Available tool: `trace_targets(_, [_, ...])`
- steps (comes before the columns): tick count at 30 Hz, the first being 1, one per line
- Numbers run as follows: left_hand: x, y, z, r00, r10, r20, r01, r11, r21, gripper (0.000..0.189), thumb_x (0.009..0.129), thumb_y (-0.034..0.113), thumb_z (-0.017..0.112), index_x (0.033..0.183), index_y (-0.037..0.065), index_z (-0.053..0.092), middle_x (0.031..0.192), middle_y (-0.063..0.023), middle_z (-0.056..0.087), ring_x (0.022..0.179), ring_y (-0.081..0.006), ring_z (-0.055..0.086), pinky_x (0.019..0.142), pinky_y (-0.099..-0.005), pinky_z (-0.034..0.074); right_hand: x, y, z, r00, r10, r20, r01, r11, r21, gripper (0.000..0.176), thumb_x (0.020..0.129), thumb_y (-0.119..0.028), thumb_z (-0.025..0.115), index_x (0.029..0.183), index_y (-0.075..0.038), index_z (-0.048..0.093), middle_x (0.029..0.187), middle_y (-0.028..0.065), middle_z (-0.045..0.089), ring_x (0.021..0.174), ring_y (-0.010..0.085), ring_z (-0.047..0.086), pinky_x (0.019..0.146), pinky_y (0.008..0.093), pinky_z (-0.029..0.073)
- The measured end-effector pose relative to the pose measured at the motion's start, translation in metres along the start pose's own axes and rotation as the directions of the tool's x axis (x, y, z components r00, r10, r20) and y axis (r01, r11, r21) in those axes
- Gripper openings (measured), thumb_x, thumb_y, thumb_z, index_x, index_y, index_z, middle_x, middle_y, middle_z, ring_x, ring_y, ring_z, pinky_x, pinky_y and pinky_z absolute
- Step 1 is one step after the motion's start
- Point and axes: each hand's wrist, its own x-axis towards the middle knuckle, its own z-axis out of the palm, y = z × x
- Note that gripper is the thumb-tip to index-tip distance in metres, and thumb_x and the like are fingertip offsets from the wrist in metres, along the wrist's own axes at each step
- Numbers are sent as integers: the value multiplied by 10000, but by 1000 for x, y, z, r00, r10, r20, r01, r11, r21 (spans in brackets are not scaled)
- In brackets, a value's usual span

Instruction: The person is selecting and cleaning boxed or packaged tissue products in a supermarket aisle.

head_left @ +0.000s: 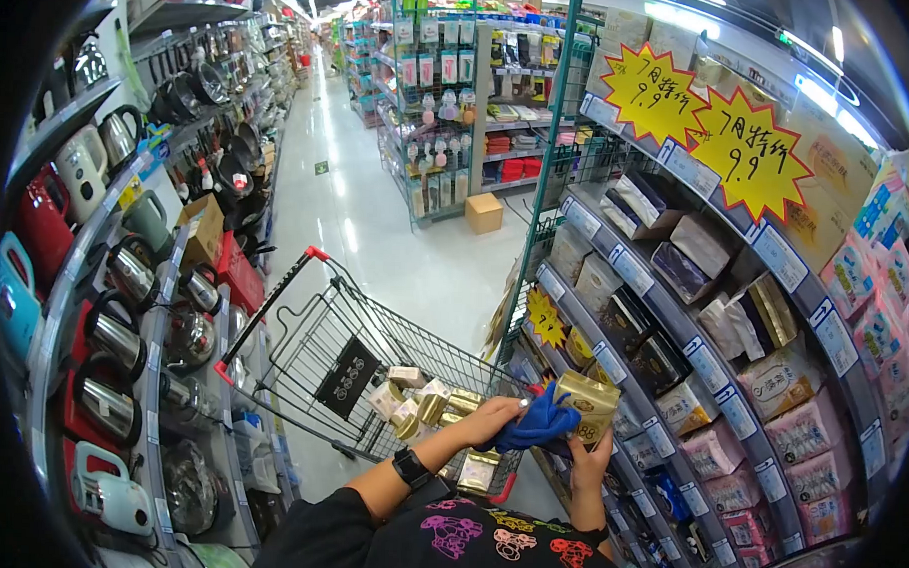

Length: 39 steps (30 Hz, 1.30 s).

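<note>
A crumpled blue cloth (538,423) is bunched in my left hand (490,421), its fingers closed round it. The cloth touches the side of a gold tissue pack (588,401) marked 88. My right hand (590,461) grips that pack from below, thumb on its near face. Both hands are in front of my chest, at the right end of a wire shopping cart (313,324). Several white and gold packs (432,398) lie in the cart, and another gold pack (478,471) sits near its red-tipped corner.
On the right, shelves (707,368) hold tissue packs, with yellow price signs (744,154) above. Kettles (110,397) and pans (209,83) fill the left shelves. A cardboard box (484,213) stands on the aisle floor (347,200) before a display rack (430,113).
</note>
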Motion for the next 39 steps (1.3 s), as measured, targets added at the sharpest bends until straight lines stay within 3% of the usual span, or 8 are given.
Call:
trace_targets(3, [7, 2, -24, 978, 58, 199, -86, 988, 132, 551, 936, 477, 278, 724, 25, 510, 722, -20, 523, 688, -122, 458, 698, -253, 392, 5, 5, 5, 998, -56, -17, 55, 998, -30, 574, 740, -76, 692, 1232, -15, 403, 1102, 73, 530, 1010, 161, 518, 879, 292, 411])
trace_targets(7, [8, 19, -31, 988, 67, -143, -142, 771, -620, 531, 946, 479, 256, 693, 65, 470, 783, -34, 509, 769, -161, 490, 751, -274, 397, 5, -7, 28, 993, -61, 104, 79, 981, -179, 597, 740, -91, 698, 1246, -9, 392, 1120, 85, 524, 1022, 169, 517, 885, 301, 413])
trace_targets(11, [11, 35, -55, 984, 44, -175, -165, 610, -775, 462, 952, 426, 291, 671, 84, 423, 743, -27, 472, 748, -141, 478, 746, -276, 400, -1, -6, 58, 985, -14, 170, 39, 988, -149, 641, 732, -100, 710, 1269, -6, 373, 1148, 96, 514, 1044, 182, 513, 902, 312, 409])
trace_targets(14, [11, 31, -62, 989, -115, -88, 27, 746, -666, 437, 945, 381, 322, 644, 81, 424, 703, -26, 464, 712, -138, 475, 705, -266, 400, -5, 9, 60, 997, -40, 67, 45, 996, -76, 656, 731, -116, 715, 1277, -5, 368, 1154, 95, 512, 1047, 183, 509, 908, 313, 402])
trace_targets(17, [9, 20, -58, 1000, -14, -3, 13, 938, -347, 446, 926, 348, 354, 582, 73, 422, 710, -43, 507, 685, -151, 467, 655, -275, 402, -4, 4, 63, 996, -86, -16, 85, 995, -55, 653, 729, -124, 719, 1271, -6, 373, 1153, 92, 512, 1045, 181, 510, 912, 313, 396])
trace_targets(26, [-3, 19, -89, 987, -85, 139, 95, 994, -62, 429, 930, 375, 314, 750, 47, 524, 708, -21, 528, 624, -120, 455, 621, -269, 395, 3, -3, 98, 928, -335, -166, 249, 885, -393, 610, 692, -35, 710, 1222, 10, 412, 1122, 115, 532, 1007, 207, 539, 859, 331, 436])
trace_targets(31, [-19, 16, -113, 880, -392, -269, 214, 832, -512, 337, 905, 310, 386, 824, 51, 586, 768, -22, 591, 685, -120, 547, 664, -246, 443, 4, 26, 122, 901, -386, 197, 423, 689, -588, 642, 566, 0, 756, 1162, -63, 525, 1107, 164, 580, 1005, 297, 580, 872, 358, 447])
trace_targets(39, [-60, 9, -165, 801, -464, -379, 86, 715, -694, 326, 874, 346, 441, 889, 55, 587, 805, -53, 638, 728, -142, 605, 673, -266, 477, 3, 17, 182, 620, -335, 709, 758, 490, -431, 680, 541, -95, 764, 1179, -189, 549, 1327, 197, 399, 1218, 417, 378, 997, 478, 316])
